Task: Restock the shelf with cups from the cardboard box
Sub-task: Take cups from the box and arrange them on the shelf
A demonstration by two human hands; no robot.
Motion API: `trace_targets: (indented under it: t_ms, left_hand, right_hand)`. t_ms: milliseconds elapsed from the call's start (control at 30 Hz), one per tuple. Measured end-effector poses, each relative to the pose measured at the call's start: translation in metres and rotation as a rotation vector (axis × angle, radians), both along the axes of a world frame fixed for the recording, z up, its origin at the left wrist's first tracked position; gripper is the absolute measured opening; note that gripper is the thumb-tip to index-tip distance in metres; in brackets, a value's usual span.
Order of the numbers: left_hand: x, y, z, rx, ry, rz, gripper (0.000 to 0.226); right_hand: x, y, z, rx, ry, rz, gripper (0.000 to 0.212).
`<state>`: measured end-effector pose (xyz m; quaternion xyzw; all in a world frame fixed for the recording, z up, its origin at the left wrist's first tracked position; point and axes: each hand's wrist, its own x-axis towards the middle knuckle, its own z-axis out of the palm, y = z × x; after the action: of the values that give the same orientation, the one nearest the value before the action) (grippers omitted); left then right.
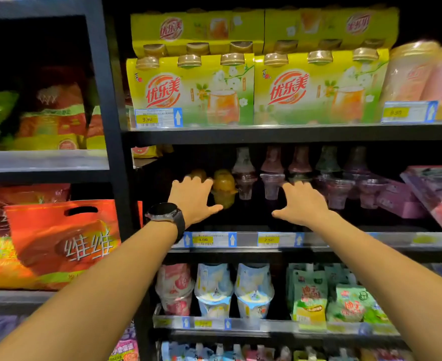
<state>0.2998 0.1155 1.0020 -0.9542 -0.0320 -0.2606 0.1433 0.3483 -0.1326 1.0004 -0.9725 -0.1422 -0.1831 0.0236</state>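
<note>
Cups (270, 183) are seen stacked in rows at the back of the dim middle shelf (402, 247). Both hands are held inside it with fingers spread and nothing gripped: the left hand (192, 201) just beside a yellow cup (223, 188), the right hand (303, 204) before clear, purple-tinted ones.

优乐美 on multipack (190, 92); 维维 on orange bag (58, 238); 9.90 tag (147, 119); 4.00 tag (203, 240).

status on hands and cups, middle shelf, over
Left hand, right hand open, in middle shelf. Yellow cup by left hand, clear cups past right. No box in view.
</note>
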Motion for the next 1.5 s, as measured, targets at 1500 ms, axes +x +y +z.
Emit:
trace_targets:
  t_ms: [1500]
  left_hand:
    - [-0.306, -0.053, -0.972, -0.559, 0.919, 0.349, 0.095]
  right_hand:
    - [-0.215, -0.037, -0.964, -0.308, 0.728, 0.369, 0.062]
